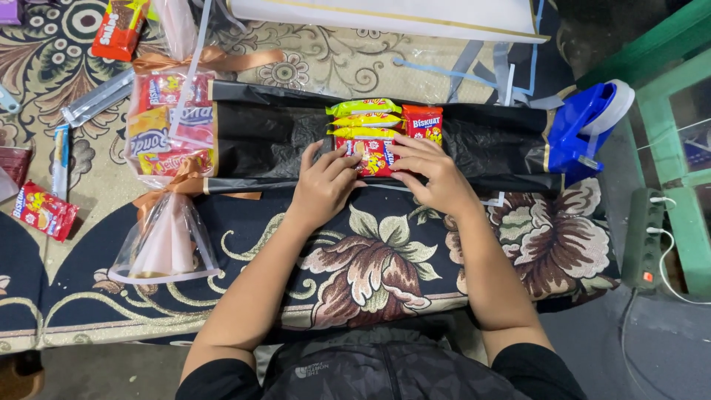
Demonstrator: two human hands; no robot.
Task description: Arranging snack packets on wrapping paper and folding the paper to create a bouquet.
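A long black plastic sheet [489,144] lies across the patterned carpet. On its middle sits a small group of snack packets: several yellow ones [363,118] stacked flat, a red packet [423,122] beside them, and a red-and-yellow packet [375,157] at the front. My left hand [322,185] rests on the left side of that front packet, fingers bent over its edge. My right hand [433,174] presses on its right side, fingers spread across it. Both hands touch the packets from the near side.
A clear wrapped bundle of snacks [169,126] tied with brown ribbon lies to the left. A blue tape dispenser [585,122] sits at the sheet's right end. Loose red packets [44,210] lie far left. A power strip [644,237] and green furniture stand on the right.
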